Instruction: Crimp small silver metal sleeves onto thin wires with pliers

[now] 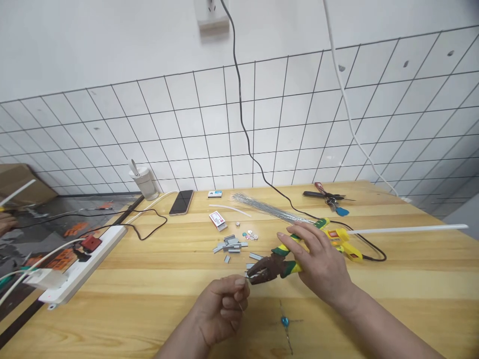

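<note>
My right hand [322,262] grips a pair of pliers [272,267] with green and yellow handles, their dark jaws pointing left. Pinched between the thumb and forefinger of my left hand [222,309] is a thin wire [241,305], whose upper end meets the tips of the jaws. Whether the jaws close on it is too small to tell. Below the pliers, a blue bead on crossed twisted wires [285,321] lies on the wooden table [149,299]. Just beyond the jaws sit a heap of staples [231,244] and a few small coloured charms [250,235].
A bundle of straight wires [273,208] lies behind my right hand, beside a yellow glue gun [342,242] with a white stick. Farther back are a phone [181,202], a staple box [217,220], and scissors [331,195]. At left runs a power strip [84,264]; another person's hand [6,223] shows beyond.
</note>
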`<state>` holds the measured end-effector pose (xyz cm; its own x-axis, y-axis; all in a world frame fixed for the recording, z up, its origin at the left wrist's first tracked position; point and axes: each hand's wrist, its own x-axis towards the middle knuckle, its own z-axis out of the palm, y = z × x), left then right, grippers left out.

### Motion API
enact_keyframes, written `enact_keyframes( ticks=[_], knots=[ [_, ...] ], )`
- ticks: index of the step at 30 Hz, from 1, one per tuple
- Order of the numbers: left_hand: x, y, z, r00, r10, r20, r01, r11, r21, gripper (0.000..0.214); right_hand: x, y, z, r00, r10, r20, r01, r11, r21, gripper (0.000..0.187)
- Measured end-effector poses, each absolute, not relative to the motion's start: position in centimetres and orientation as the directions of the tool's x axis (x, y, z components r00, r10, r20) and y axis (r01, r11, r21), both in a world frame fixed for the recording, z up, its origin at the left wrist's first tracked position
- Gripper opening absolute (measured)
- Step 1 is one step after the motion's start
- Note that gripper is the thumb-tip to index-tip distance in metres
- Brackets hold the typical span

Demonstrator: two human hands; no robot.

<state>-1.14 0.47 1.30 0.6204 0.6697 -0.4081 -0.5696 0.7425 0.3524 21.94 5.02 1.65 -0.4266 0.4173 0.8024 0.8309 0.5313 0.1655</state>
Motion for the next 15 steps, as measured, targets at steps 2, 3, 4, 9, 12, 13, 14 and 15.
enact_keyframes(
  ticks=[2,3,4,9,12,13,14,15],
  knots=[
    [-1.21,0.46,1.27,0.651,0.639,-0.41,-0.558,0.769,0.313,0.021,22.03,5.07,1.58,-0.427,0.416,0.803,0.825,0.542,0.159,0.059],
    [-1.25,0.45,1.26,0.665,0.625,-0.409,-0.553,0.78,0.293,0.021,22.06,5.11,1.55,-0.43,0.414,0.802,0.822,0.547,0.158,0.059],
    [-1.28,0.45,1.24,0.678,0.612,-0.407,-0.548,0.79,0.274,0.02,22.09,5.14,1.52,-0.433,0.408,0.804,0.818,0.552,0.161,0.058],
    [-1.29,0.43,1.24,0.728,0.566,-0.386,-0.516,0.824,0.235,0.019,22.11,5.31,1.46,-0.448,0.36,0.818,0.806,0.558,0.196,0.055],
    [-1.18,0.37,1.38,0.733,0.566,-0.378,-0.516,0.824,0.233,0.017,22.13,5.38,1.47,-0.452,0.347,0.822,0.807,0.552,0.211,0.053],
    [-1.14,0.34,1.44,0.731,0.567,-0.38,-0.516,0.824,0.234,0.016,22.15,5.39,1.48,-0.451,0.347,0.822,0.807,0.552,0.21,0.053],
    [-1.11,0.31,1.49,0.729,0.569,-0.381,-0.517,0.822,0.239,0.015,22.17,5.39,1.48,-0.451,0.345,0.823,0.806,0.554,0.209,0.053],
    [-1.08,0.29,1.53,0.725,0.574,-0.381,-0.521,0.819,0.243,0.015,22.18,5.38,1.47,-0.451,0.341,0.825,0.804,0.557,0.209,0.052]
  ],
)
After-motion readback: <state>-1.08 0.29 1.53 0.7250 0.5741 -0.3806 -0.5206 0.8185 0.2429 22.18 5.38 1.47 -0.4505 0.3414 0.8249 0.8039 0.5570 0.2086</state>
